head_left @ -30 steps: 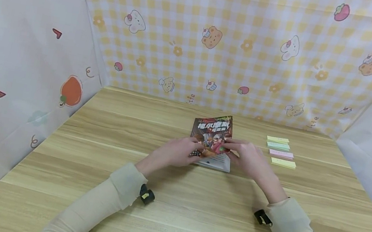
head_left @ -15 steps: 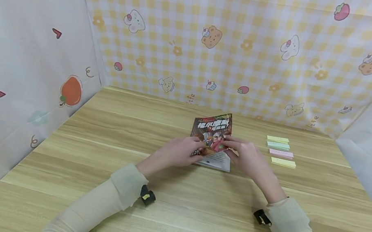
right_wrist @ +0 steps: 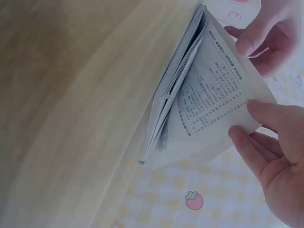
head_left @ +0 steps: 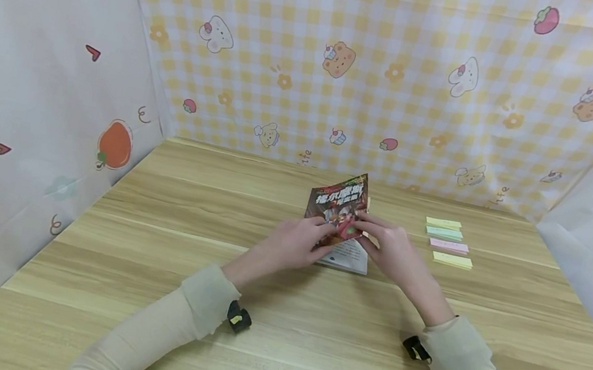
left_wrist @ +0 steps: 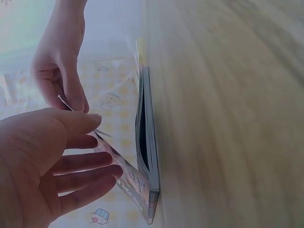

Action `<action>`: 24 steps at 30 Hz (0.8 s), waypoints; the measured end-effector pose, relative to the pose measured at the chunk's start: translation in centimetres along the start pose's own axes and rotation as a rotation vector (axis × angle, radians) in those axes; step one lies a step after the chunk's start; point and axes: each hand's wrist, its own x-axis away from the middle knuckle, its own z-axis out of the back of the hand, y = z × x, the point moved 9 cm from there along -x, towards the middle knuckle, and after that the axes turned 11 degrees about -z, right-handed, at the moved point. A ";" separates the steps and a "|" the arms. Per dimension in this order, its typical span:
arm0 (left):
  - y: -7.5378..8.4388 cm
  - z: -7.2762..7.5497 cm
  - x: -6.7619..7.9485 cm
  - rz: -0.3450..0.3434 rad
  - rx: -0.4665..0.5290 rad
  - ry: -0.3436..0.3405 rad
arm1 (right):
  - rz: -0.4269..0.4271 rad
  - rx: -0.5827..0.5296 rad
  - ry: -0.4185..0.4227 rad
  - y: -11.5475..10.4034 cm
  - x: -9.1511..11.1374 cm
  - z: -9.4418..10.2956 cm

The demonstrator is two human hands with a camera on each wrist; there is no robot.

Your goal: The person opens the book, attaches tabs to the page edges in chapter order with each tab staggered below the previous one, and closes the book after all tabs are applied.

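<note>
A paperback book (head_left: 348, 257) lies near the back of the table, its dark, colourful front cover (head_left: 337, 200) lifted and bent over the pages. My right hand (head_left: 397, 256) pinches the cover's free edge between thumb and fingers. My left hand (head_left: 289, 242) holds the cover's near edge, thumb on the inner side and fingers against the printed front. In the right wrist view, black text shows on the cover's white inner side (right_wrist: 209, 95). The left wrist view shows the page block (left_wrist: 148, 133) flat on the table, with the spine end nearest the camera.
Right of the book, several small sticky-note pads lie in a column: yellow (head_left: 443, 223), green (head_left: 444, 233), pink (head_left: 449, 245) and yellow again (head_left: 452, 260). A patterned cloth (head_left: 387, 108) hangs behind the wooden table (head_left: 301, 358), with white cloth at both sides.
The cover has been raised further and tilts more toward the left. My left hand has shifted slightly right along its lower edge. My right hand has moved a little up and left.
</note>
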 end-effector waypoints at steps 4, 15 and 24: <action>0.2 0.3 -0.1 0.009 -0.013 0.031 | 0.005 -0.020 0.016 -0.2 0.0 0.1; 1.1 0.8 -0.1 0.003 -0.110 0.128 | 0.054 -0.053 0.055 -0.8 0.0 0.4; 1.3 1.1 -0.1 0.031 -0.107 0.170 | 0.086 -0.085 0.082 -1.0 0.0 0.6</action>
